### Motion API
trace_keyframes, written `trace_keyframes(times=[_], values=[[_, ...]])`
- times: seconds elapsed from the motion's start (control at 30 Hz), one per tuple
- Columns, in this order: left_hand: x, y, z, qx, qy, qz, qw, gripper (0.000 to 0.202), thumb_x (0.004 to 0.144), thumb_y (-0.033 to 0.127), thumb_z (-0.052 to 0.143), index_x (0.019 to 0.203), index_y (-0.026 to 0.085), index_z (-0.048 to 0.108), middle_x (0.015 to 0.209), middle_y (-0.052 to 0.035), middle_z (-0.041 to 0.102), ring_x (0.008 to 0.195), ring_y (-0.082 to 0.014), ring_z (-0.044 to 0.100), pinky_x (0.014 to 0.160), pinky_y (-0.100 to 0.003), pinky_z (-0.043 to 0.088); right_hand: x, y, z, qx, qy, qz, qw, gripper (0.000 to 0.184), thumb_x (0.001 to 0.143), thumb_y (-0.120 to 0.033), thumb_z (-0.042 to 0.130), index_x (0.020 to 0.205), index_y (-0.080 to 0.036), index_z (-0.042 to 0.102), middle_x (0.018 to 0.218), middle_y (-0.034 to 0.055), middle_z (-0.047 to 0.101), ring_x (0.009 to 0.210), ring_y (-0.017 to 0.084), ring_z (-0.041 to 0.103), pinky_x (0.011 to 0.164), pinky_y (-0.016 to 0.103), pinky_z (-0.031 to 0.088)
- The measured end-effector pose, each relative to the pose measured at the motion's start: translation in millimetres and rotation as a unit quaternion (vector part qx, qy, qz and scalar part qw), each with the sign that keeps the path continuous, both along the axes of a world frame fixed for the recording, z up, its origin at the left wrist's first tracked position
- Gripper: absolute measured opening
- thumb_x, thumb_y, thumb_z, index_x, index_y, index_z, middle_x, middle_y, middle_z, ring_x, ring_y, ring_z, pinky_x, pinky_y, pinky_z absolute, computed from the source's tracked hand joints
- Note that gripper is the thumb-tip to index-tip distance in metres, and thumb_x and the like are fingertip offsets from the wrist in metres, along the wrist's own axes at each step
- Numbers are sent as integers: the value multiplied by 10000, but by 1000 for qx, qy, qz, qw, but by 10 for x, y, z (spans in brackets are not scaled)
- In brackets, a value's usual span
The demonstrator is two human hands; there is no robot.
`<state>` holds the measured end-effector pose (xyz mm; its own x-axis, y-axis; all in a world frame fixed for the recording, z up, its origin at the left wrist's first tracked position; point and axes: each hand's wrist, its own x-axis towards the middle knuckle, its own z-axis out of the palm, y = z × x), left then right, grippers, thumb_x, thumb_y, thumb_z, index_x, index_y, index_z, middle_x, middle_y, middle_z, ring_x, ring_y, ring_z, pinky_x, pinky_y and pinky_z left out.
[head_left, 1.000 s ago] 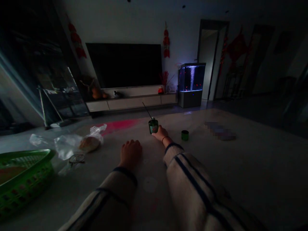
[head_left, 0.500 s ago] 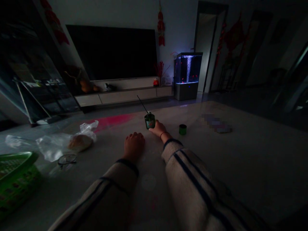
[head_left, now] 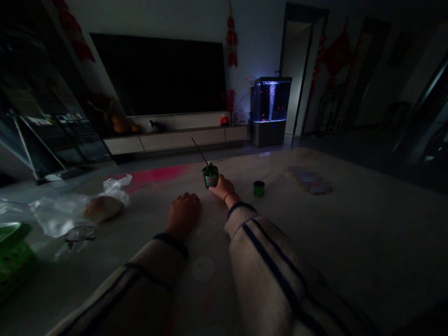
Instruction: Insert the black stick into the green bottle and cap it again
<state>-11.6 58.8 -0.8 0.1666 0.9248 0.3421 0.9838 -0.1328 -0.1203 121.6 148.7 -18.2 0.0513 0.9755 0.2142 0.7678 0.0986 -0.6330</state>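
Bottle (head_left: 210, 179), dark green with a paler label, is upright near the middle of the table (head_left: 350, 242), at the far end of the right arm's reach. Right hand (head_left: 223, 187) has hold of it from the right side, low on the body. Fingers and thumb are bent in against the glass, parted by no more than the bottle requires; the digits behind it are hidden, so full wrap cannot be confirmed. Neck and shoulder stand clear above the grip, and the label side is largely uncovered. Contact between base and tabletop cannot be verified in this light.

A thin dark stick (head_left: 199, 150) projects from the neck, tilted up and to the left, untouched by either hand.

Left hand (head_left: 184, 212) rests palm down, knuckles up, nearer the wearer and to the left of the bottle, apart from it. Its fingers are curled; the underside is out of sight, so whether anything lies beneath cannot be told.

A short green cap-like cylinder (head_left: 259, 188) stands to the right of the right hand, not touching it. Further left are a bread roll (head_left: 103, 208) by clear plastic (head_left: 58, 217), a pair of glasses (head_left: 80, 237) and a green basket (head_left: 16, 256), partly outside the view.
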Motion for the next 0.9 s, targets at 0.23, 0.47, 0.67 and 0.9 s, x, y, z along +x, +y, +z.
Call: trace_keyframes(times=[0.23,0.47,0.67,0.9], values=[[7,-12,5,-12,15,-3,1000,341,850,256,286,950,156,597,981,-105,598,892,-218,558,772,-318,410,-15,-3,-15,1,-6,2,1000,515,687,-385,600,1119,-146,453,1051,122,620,982,258,583,791,314,449],[15,-26,22,-13,31,-12,999,312,846,239,302,926,149,589,962,-104,597,888,-213,558,773,-306,407,-27,8,-1,-6,-25,-2,1000,545,700,-397,601,1151,-138,436,1053,137,617,988,268,577,794,332,442],[37,0,20,-4,27,-15,1000,318,850,236,291,912,144,590,940,-109,597,857,-209,562,751,-301,405,-43,-31,-1,-4,-44,-13,999,529,746,-378,571,1168,-97,420,1077,191,596,1039,282,540,833,368,422],[61,-4,26,-5,49,-11,999,303,854,241,304,892,130,584,908,-116,600,820,-202,564,717,-289,407,-32,-51,13,-17,-59,-20,998,482,772,-373,526,1153,-87,448,1075,176,601,991,262,567,807,354,438]])
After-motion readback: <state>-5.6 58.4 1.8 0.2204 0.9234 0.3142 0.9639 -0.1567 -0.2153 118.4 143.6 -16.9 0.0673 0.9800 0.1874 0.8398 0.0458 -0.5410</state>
